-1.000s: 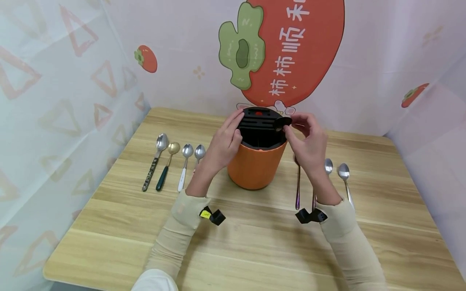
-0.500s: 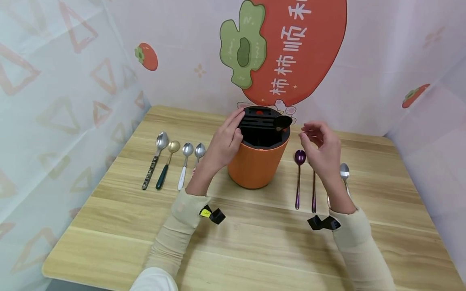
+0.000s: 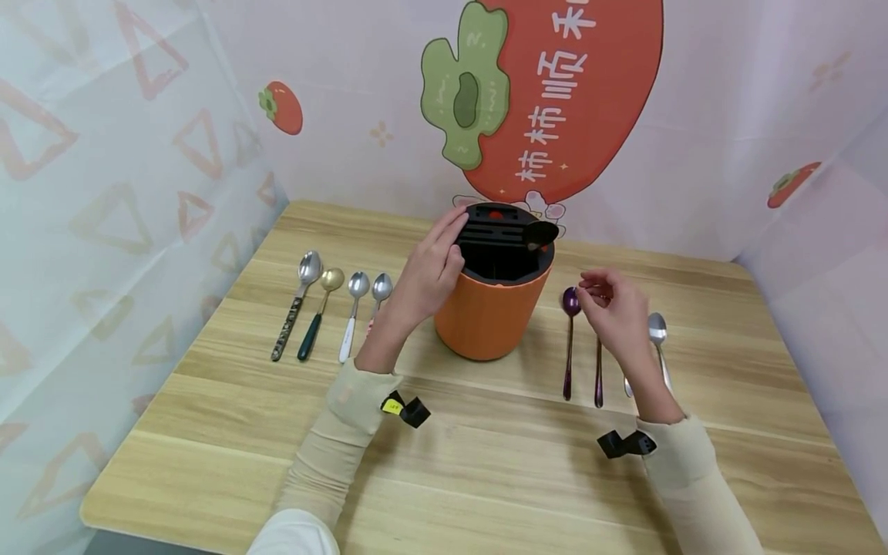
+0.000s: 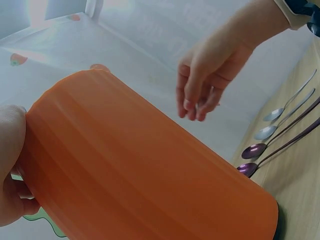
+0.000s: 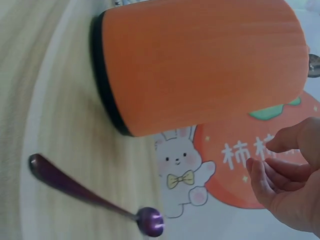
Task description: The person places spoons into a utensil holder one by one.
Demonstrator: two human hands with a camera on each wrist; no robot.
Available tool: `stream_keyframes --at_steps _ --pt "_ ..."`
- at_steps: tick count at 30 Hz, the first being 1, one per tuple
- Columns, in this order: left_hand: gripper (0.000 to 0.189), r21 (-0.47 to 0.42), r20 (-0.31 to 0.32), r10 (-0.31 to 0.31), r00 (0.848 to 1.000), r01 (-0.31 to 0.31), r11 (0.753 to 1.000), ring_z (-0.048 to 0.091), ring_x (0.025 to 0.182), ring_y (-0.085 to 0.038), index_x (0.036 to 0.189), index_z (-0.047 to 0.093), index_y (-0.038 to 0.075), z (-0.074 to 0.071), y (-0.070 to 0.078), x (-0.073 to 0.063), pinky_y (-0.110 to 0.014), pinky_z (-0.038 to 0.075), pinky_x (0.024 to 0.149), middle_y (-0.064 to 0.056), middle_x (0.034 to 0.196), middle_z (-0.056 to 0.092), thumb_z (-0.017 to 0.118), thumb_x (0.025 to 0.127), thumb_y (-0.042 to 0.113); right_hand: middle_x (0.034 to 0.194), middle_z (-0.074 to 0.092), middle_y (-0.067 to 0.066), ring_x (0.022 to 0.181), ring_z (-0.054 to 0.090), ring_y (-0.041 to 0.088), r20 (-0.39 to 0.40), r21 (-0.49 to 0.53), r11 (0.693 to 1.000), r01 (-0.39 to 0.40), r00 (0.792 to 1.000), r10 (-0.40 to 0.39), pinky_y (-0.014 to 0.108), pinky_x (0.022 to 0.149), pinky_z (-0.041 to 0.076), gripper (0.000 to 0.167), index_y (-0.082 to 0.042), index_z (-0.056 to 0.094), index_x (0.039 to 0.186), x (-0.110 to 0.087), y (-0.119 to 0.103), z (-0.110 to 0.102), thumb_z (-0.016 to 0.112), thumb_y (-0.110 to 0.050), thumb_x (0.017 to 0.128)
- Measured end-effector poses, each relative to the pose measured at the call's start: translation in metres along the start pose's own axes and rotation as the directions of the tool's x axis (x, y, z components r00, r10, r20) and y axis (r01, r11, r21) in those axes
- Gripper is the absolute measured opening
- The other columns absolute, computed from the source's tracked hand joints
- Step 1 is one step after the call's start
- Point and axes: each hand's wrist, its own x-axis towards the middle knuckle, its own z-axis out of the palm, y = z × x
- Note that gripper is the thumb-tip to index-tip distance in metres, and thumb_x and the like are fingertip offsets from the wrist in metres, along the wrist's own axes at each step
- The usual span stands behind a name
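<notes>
My left hand rests on the left rim of an orange utensil holder, fingers lying fairly straight along its black slotted insert. A dark spoon stands in the insert, its bowl up at the right rim. My right hand hovers over the right-hand spoons with fingers loosely bent and nothing held. Its fingertips overlap the bowl of a purple spoon in the head view. Another purple spoon lies beside it, its bowl hidden by the hand.
To the left lie a speckled-handled spoon, a gold spoon with green handle, a white-handled spoon and a partly covered silver spoon. A silver spoon lies at far right. A printed backdrop stands behind the wooden table.
My right hand has let go of the dark spoon in the holder and moved right, then down over the right-hand spoons. The left hand has stayed on the rim.
</notes>
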Motion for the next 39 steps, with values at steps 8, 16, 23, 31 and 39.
stream_keyframes --at_steps 8,16,23,31,39 --pt "0.059 -0.003 0.007 0.001 1.0 -0.001 1.0 0.034 0.149 -0.023 0.15 0.04 -0.002 0.0 0.001 0.001 -0.038 0.029 0.122 -0.011 0.161 0.034 0.028 0.097 0.022 0.098 0.072 0.025 0.079 0.062 0.005 0.061 -0.118 0.992 -0.039 0.997 0.047 0.001 0.065 0.045 0.027 0.009 0.066 0.112 -0.007 0.024 0.003 0.066 -0.004 0.089" --pt "0.059 -0.003 0.019 -0.002 1.0 0.002 1.0 0.034 0.149 -0.024 0.15 0.04 -0.001 0.001 0.003 0.004 -0.038 0.03 0.122 -0.01 0.161 0.034 0.029 0.098 0.022 0.096 0.073 0.024 0.084 0.07 0.033 0.137 -0.251 0.967 -0.045 0.987 0.082 0.014 0.065 0.048 0.027 0.01 0.068 0.11 -0.01 0.039 -0.001 0.066 -0.007 0.089" --pt "0.06 -0.003 0.015 0.005 1.0 -0.005 1.0 0.034 0.149 -0.024 0.15 0.04 -0.002 0.001 0.004 0.004 -0.037 0.03 0.122 -0.011 0.161 0.034 0.028 0.097 0.023 0.088 0.072 0.022 0.077 0.067 0.03 0.243 -0.345 0.938 -0.037 0.962 0.128 0.031 0.065 0.051 0.024 0.011 0.07 0.102 -0.003 0.048 0.001 0.066 -0.008 0.087" --pt "0.06 0.005 0.012 -0.004 1.0 0.004 1.0 0.036 0.148 -0.026 0.15 0.04 -0.002 0.001 0.004 0.002 -0.04 0.031 0.121 -0.012 0.161 0.035 0.028 0.097 0.022 0.048 0.039 -0.007 0.049 0.037 0.01 0.363 -0.414 0.908 -0.061 0.904 0.226 0.026 0.051 0.029 0.036 -0.011 0.054 0.054 0.007 0.058 0.009 0.072 -0.014 0.085" --pt "0.059 0.0 0.016 -0.011 1.0 0.011 1.0 0.034 0.149 -0.025 0.151 0.039 -0.002 -0.002 0.004 -0.002 -0.04 0.03 0.122 -0.013 0.161 0.034 0.027 0.097 0.021 0.044 0.036 -0.01 0.047 0.038 0.01 0.354 -0.451 0.891 -0.048 0.907 0.228 0.025 0.05 0.029 0.047 -0.019 0.044 0.045 0.012 0.065 0.019 0.072 -0.015 0.082"
